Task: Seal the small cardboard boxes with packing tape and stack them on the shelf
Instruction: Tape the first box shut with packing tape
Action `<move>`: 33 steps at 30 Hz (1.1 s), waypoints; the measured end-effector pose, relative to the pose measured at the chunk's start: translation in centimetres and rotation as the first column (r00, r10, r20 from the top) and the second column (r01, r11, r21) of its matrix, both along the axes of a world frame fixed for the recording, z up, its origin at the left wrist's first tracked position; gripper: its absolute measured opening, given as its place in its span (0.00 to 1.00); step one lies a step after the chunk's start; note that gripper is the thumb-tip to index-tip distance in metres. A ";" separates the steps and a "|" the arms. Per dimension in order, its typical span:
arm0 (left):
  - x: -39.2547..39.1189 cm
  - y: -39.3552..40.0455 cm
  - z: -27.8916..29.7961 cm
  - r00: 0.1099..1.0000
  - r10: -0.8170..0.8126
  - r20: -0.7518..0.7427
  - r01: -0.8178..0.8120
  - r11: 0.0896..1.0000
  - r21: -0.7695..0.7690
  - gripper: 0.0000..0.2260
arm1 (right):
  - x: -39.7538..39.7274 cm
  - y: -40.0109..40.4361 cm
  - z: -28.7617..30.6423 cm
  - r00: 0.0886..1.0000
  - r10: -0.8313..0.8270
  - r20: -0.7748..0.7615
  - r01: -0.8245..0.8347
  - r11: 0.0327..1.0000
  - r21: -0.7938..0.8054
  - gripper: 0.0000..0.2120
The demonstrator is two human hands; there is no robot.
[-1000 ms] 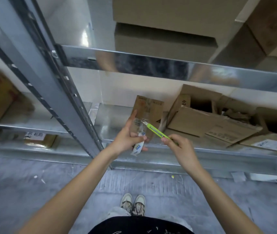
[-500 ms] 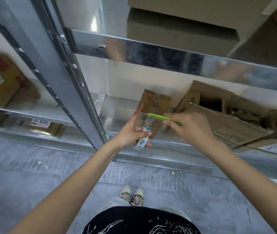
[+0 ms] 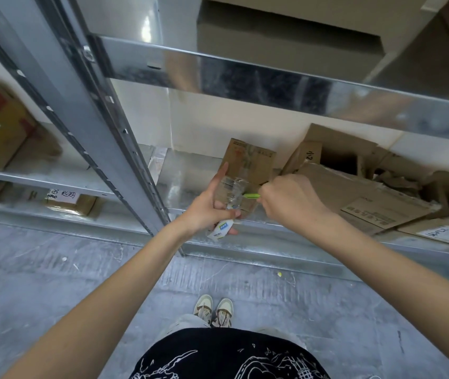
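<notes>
The person stood at the metal shelf (image 3: 272, 236). The left hand (image 3: 207, 212) held a small white roll of tape (image 3: 221, 230) with curled fingers, and a clear strip of tape (image 3: 233, 188) ran up from it. The right hand (image 3: 291, 201) was closed around a green cutter (image 3: 251, 196), its tip at the strip. A small cardboard box (image 3: 250, 162) stood on the shelf just behind the hands. I thought a clean cut needed the strip pulled tight, with the blade moving away from the fingers.
</notes>
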State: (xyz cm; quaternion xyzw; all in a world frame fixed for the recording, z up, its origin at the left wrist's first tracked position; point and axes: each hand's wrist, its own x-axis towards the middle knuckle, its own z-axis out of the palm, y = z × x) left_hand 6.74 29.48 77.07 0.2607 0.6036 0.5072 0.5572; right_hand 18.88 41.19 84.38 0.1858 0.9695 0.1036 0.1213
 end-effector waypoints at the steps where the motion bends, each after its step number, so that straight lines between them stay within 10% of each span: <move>1: -0.1 -0.1 0.0 1.000 -0.005 -0.011 0.005 1.000 -0.001 0.45 | 0.5 0.2 -0.1 1.000 -0.019 -0.001 0.019 1.000 0.003 0.10; 22: 1.4 -1.0 0.8 0.984 0.160 -0.076 -0.159 0.987 0.010 0.44 | 7.2 4.0 -12.5 0.773 -0.618 -0.144 0.388 0.640 -0.664 0.12; 26: 2.4 -3.6 -1.3 0.811 0.342 -0.475 -0.371 0.928 0.036 0.31 | 4.4 4.0 -14.9 0.775 -0.624 -0.099 0.473 0.678 -0.562 0.16; 29: 0.5 -3.5 -4.0 0.526 0.248 -0.813 -0.432 0.902 -0.004 0.18 | 2.7 3.7 -15.9 0.793 -0.606 -0.062 0.533 0.739 -0.413 0.27; 33: -3.0 -1.1 -7.2 0.417 -0.028 -0.908 -0.398 0.893 -0.210 0.12 | 1.5 3.6 -17.1 0.809 -0.564 -0.165 0.500 0.808 -0.313 0.33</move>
